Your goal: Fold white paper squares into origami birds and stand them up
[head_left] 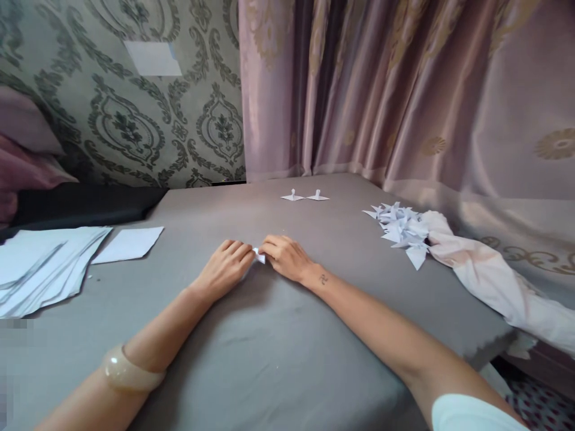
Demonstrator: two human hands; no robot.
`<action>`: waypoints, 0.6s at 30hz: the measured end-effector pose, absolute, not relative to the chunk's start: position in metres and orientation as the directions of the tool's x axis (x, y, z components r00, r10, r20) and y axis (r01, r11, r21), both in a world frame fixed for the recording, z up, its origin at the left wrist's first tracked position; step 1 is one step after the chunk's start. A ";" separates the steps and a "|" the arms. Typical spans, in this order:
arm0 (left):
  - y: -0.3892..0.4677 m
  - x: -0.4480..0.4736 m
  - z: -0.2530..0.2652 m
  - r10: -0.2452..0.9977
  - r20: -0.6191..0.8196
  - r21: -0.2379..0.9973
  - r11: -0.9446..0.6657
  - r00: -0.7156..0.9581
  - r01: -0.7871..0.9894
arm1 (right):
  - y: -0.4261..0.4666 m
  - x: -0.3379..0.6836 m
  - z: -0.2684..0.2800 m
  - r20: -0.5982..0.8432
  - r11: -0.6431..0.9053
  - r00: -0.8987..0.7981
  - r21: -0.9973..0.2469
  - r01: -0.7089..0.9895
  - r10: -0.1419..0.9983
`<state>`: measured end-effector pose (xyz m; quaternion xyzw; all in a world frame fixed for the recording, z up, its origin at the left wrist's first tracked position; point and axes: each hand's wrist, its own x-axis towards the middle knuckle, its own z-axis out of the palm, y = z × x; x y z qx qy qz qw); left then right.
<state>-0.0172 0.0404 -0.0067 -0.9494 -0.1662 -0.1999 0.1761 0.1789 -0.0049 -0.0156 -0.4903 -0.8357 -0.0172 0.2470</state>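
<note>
Between my two hands, low over the grey-covered surface, is a small folded piece of white paper [259, 256]. My left hand [228, 265] has its fingers closed on the paper's left side and hides much of it. From the right, my right hand [286, 256] pinches the other edge with fingers bent. Only a small creased part of the paper shows in the gap. Farther back stand two white paper cranes [293, 196] side by side, wings spread.
A heap of folded paper cranes [401, 227] lies at the right, against a twisted pale cloth [476, 263]. Stacked white sheets [45, 263] lie at the left, with one separate sheet [130, 244] beside them. Curtains [359, 90] hang behind the grey surface [278, 359].
</note>
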 end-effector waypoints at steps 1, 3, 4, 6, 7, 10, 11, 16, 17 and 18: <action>0.039 -0.018 -0.008 0.239 0.401 -0.280 -0.887 0.885 0.366 | -0.007 0.179 -0.017 0.411 0.522 -0.414 -0.195 0.831 0.812; 0.036 -0.019 -0.011 0.260 0.338 -0.240 -0.905 0.904 0.350 | -0.011 0.179 -0.019 0.372 0.512 -0.413 -0.223 0.829 0.831; 0.035 -0.019 -0.012 0.297 0.324 -0.192 -0.909 0.898 0.370 | -0.012 0.179 -0.019 0.352 0.494 -0.395 -0.263 0.829 0.849; 0.033 -0.020 -0.013 0.361 0.291 -0.079 -0.914 0.886 0.398 | -0.015 0.180 -0.019 0.330 0.496 -0.392 -0.345 0.797 0.859; 0.033 -0.021 -0.014 0.401 0.308 -0.002 -0.906 0.863 0.422 | -0.016 0.181 -0.018 0.320 0.496 -0.391 -0.384 0.779 0.863; 0.032 -0.024 -0.016 0.517 0.346 0.251 -0.855 0.783 0.454 | -0.020 0.185 -0.017 0.295 0.461 -0.358 -0.475 0.750 0.886; 0.031 -0.024 -0.017 0.552 0.347 0.316 -0.830 0.758 0.459 | -0.020 0.185 -0.016 0.292 0.450 -0.346 -0.495 0.743 0.892; 0.031 -0.024 -0.017 0.662 0.293 0.472 -0.727 0.690 0.498 | -0.021 0.184 -0.016 0.284 0.408 -0.296 -0.544 0.734 0.912; 0.031 -0.023 -0.016 0.678 0.281 0.489 -0.710 0.679 0.506 | -0.020 0.184 -0.016 0.282 0.399 -0.287 -0.549 0.734 0.915; 0.031 -0.022 -0.015 0.692 0.272 0.506 -0.694 0.669 0.512 | -0.019 0.183 -0.017 0.281 0.394 -0.280 -0.554 0.734 0.918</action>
